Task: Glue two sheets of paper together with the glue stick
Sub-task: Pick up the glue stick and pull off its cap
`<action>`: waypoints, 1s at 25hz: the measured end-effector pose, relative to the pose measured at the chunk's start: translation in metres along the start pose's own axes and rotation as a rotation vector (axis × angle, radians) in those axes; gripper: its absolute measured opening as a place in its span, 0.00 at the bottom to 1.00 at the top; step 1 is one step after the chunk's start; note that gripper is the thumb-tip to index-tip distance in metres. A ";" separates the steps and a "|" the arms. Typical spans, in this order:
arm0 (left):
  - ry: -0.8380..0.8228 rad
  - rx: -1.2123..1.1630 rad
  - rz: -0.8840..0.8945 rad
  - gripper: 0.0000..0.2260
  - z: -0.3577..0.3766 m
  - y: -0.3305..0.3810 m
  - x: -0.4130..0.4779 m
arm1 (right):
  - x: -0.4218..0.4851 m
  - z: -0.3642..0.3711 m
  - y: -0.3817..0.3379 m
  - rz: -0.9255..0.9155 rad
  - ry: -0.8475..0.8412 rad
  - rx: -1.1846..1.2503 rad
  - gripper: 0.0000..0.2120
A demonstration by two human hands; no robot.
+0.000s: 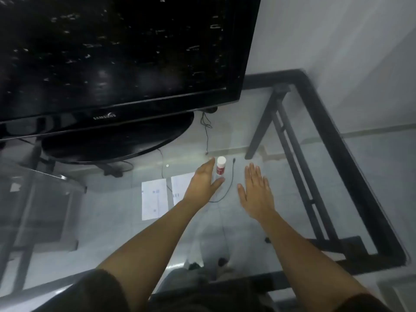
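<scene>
A glue stick (220,165) with a white cap and red label stands upright on the glass table (108,221). My left hand (203,182) is open just left of it, fingers and thumb spread around its side without touching it. My right hand (255,190) hovers open and flat to the right of the stick. One white sheet of paper (154,199) lies flat left of my left arm. A second sheet (180,184) lies beside it, partly hidden under my left wrist.
A large black television (117,55) on an oval stand (117,143) fills the back left. A thin black cable (227,188) loops between my hands. The table's black metal frame (337,143) runs along the right edge and near side.
</scene>
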State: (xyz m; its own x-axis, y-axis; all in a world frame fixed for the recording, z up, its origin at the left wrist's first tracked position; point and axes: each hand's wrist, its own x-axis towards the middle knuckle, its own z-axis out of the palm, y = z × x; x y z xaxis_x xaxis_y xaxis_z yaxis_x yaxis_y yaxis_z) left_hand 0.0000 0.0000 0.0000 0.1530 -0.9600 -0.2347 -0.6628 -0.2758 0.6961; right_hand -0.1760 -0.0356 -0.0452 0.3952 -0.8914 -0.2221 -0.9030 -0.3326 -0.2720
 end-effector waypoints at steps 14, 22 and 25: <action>0.112 -0.354 -0.011 0.13 -0.015 0.004 0.000 | 0.021 -0.042 -0.020 0.249 0.099 0.683 0.22; 0.149 -0.256 0.030 0.10 -0.029 0.007 -0.006 | 0.036 -0.076 -0.051 0.223 -0.046 1.134 0.16; 0.147 -0.225 -0.048 0.12 -0.031 -0.005 -0.013 | 0.043 -0.075 -0.044 0.321 0.071 1.241 0.12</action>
State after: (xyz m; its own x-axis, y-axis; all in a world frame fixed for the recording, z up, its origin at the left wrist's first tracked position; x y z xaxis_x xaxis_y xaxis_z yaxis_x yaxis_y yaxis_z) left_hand 0.0240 0.0126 0.0207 0.2960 -0.9378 -0.1814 -0.4751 -0.3093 0.8238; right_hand -0.1316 -0.0825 0.0280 0.1458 -0.9051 -0.3995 -0.1792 0.3730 -0.9104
